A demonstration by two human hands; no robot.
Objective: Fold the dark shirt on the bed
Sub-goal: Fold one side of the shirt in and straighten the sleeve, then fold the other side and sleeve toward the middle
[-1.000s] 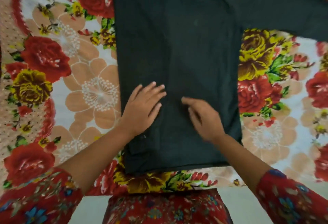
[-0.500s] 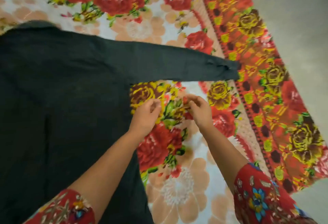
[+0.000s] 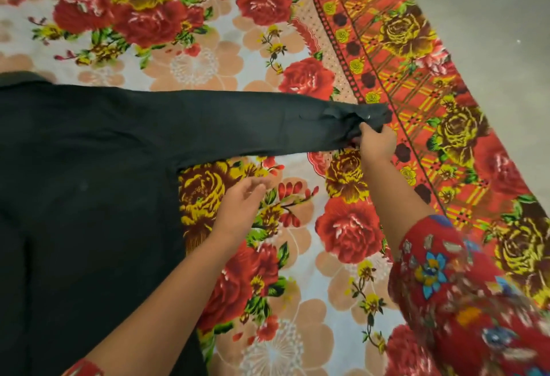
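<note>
The dark shirt (image 3: 89,197) lies flat on the bed and fills the left half of the view. Its long right sleeve (image 3: 238,125) stretches out to the right across the floral sheet. My right hand (image 3: 376,145) pinches the sleeve's cuff (image 3: 357,116), which is bunched up near the sheet's patterned border. My left hand (image 3: 242,206) hovers over the sheet just below the sleeve, right of the shirt's side seam, with fingers relaxed and nothing in it. The shirt's left side is out of view.
A floral bed sheet (image 3: 297,286) with red and yellow roses covers the bed. Its red and yellow border (image 3: 416,92) runs diagonally at the right. Beyond it, grey floor (image 3: 491,18) shows at the upper right.
The view swung from the shirt's body to its right sleeve. My right hand reached out and took hold of the cuff. My left hand left the shirt and opened over the sheet.
</note>
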